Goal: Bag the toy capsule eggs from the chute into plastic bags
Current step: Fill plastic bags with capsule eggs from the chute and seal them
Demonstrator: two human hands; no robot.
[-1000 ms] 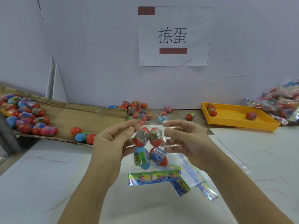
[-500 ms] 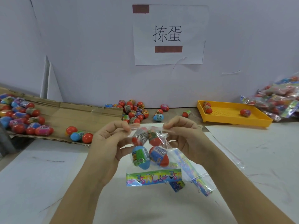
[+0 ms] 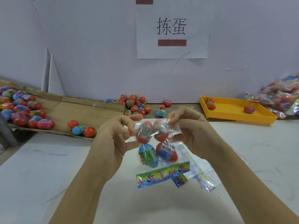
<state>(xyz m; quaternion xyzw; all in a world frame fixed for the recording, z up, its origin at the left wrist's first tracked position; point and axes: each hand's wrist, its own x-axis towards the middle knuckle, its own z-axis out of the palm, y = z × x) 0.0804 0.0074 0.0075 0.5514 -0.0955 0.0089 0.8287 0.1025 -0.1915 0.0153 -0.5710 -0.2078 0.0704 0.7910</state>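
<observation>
Far left, capsule eggs (image 3: 24,113) lie on the cardboard chute (image 3: 90,109). Our left hand (image 3: 111,143) pinches one top corner of the clear plastic bag (image 3: 161,126) holding four eggs, and our right hand (image 3: 191,135) pinches the other. A yellow tray (image 3: 234,110) sits far right.

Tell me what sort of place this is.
Most likely a hand-packing bench in a small workshop. Loose capsule eggs lie on a cardboard chute, the left hand and right hand pinch a clear bag holding four eggs, and a heap of filled bags sits at the far right.
</observation>
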